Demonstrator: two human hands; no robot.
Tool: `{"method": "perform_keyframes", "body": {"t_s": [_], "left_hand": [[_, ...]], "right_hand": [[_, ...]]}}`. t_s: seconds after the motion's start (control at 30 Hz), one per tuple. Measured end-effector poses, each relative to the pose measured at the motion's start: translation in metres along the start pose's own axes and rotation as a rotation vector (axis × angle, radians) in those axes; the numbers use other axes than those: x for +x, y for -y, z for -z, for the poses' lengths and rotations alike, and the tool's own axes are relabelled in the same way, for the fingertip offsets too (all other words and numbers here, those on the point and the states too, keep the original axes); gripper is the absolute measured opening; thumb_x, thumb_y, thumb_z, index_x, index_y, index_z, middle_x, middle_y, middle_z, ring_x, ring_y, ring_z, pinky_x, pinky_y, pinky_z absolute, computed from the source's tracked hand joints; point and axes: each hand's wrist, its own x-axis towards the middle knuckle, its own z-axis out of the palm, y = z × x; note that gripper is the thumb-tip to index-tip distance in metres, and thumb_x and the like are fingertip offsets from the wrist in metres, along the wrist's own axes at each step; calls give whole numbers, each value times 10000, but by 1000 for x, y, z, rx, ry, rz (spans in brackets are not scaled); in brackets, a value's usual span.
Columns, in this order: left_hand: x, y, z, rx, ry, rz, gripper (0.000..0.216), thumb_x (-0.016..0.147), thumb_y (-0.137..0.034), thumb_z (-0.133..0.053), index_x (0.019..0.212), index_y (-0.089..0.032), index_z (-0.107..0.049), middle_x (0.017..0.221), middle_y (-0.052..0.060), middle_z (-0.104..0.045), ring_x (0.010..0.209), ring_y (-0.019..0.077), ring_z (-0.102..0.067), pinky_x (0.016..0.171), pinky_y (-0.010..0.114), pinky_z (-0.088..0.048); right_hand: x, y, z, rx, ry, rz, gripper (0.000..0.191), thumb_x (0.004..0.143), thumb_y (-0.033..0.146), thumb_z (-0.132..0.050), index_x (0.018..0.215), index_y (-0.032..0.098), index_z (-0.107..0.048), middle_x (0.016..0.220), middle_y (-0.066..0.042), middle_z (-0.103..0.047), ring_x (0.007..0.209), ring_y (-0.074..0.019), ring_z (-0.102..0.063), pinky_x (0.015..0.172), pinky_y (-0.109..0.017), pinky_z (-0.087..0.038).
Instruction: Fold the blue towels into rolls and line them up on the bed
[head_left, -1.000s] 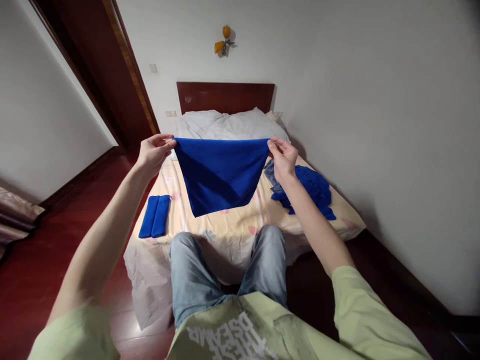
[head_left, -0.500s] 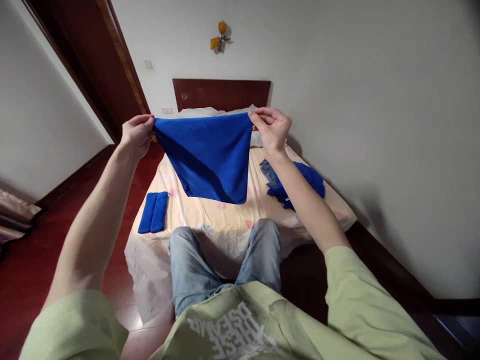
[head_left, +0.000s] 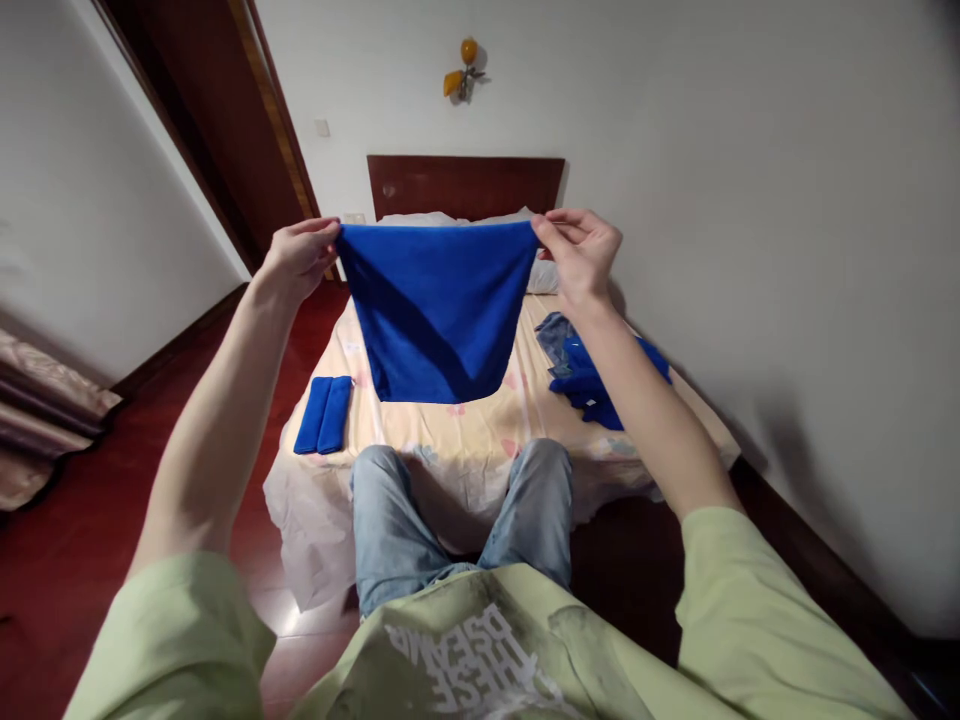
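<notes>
A blue towel (head_left: pixel 442 310) hangs stretched in the air above the bed, its top edge taut and its lower edge loose. My left hand (head_left: pixel 300 255) pinches the upper left corner. At the upper right corner, the thumb and fingers of my right hand (head_left: pixel 581 250) are closed on the cloth. On the bed's near left corner lie folded blue towels (head_left: pixel 323 415), side by side. To the right, partly behind my right forearm, is a crumpled blue cloth pile (head_left: pixel 581 385) with a greyish-blue piece (head_left: pixel 553 335) beside it.
The bed (head_left: pixel 480 425) has a pale floral sheet and a dark wooden headboard (head_left: pixel 465 185). Pillows (head_left: pixel 544 277) show behind the towel. Walls stand close on the right. A curtain (head_left: pixel 45 420) hangs at the far left, over a red floor (head_left: pixel 187 400).
The view has shifted, so the scene sits farther right. Both hands still hold the towel's corners; its lower edge has swung and hangs more evenly.
</notes>
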Motion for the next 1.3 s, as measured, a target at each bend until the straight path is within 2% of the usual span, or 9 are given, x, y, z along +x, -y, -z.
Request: {"method": "perform_keyframes", "body": {"t_s": [0.1, 0.17, 0.27, 0.43, 0.57, 0.77, 1.0, 1.17, 1.3], "left_hand": [[-13, -10, -13, -55, 49, -25, 243, 890, -129, -851, 1059, -142, -677, 788, -15, -659, 882, 100, -562, 917, 295, -498], [-24, -17, -25, -55, 90, -53, 270, 879, -143, -861, 1070, -157, -671, 818, -14, -684, 899, 100, -594, 925, 292, -517], [-42, -28, -50, -99, 145, -66, 220, 877, -147, -858, 960, -183, -657, 811, -28, -685, 846, 80, -615, 936, 284, -537], [-70, -41, -93, -170, 241, -83, 260, 826, -105, -880, 855, -148, -625, 806, -13, -683, 891, 120, -696, 960, 327, -559], [-73, -35, -107, -112, 287, -98, 254, 842, -112, -852, 865, -132, -600, 829, -24, -693, 1009, 160, -724, 934, 329, -547], [-61, 10, -84, -31, 268, -45, 246, 816, -123, -888, 859, -138, -646, 852, 10, -684, 1044, 238, -742, 949, 383, -590], [-71, 77, -37, 37, 222, 121, 354, 636, -132, -998, 840, -126, -709, 798, 75, -695, 898, 288, -756, 862, 490, -618], [-70, 105, -18, 159, 254, 268, 369, 558, -175, -1038, 783, -137, -748, 751, 105, -721, 843, 312, -770, 766, 446, -612], [-53, 131, -14, 226, 273, 378, 394, 530, -221, -1049, 776, -159, -748, 760, 112, -745, 793, 299, -771, 691, 399, -604]], "right_hand": [[13, -8, 16, -31, -45, -68, 350, 826, 436, -885, 965, 174, -697, 927, -10, -739, 912, -170, -753, 744, -290, -619], [25, -13, 27, -54, -105, -124, 261, 862, 336, -864, 958, 170, -687, 909, -13, -739, 820, -132, -724, 699, -253, -575], [44, -18, 42, -92, -213, -212, 138, 906, 170, -793, 928, 176, -657, 858, 3, -728, 682, -75, -641, 638, -220, -498], [59, -19, 58, -212, -320, -330, 218, 921, 16, -678, 845, 202, -591, 730, 41, -654, 559, -42, -529, 602, -244, -402], [57, -16, 69, -189, -339, -338, 253, 923, -2, -664, 814, 212, -584, 708, 41, -636, 546, -40, -518, 596, -259, -382], [34, -6, 94, -182, -252, -365, 280, 854, -17, -751, 767, 211, -614, 657, 34, -610, 556, -65, -531, 607, -288, -385], [-32, -6, 122, -115, -90, -566, 217, 764, 40, -859, 770, 185, -698, 738, -20, -670, 647, -97, -609, 590, -266, -411], [-58, -40, 124, -169, -26, -708, 227, 707, 126, -923, 809, 182, -728, 710, 7, -665, 603, -85, -583, 516, -202, -403], [-64, -81, 116, -210, 44, -775, 349, 646, 250, -1000, 847, 182, -723, 674, 32, -653, 553, -87, -575, 464, -179, -421]]}}
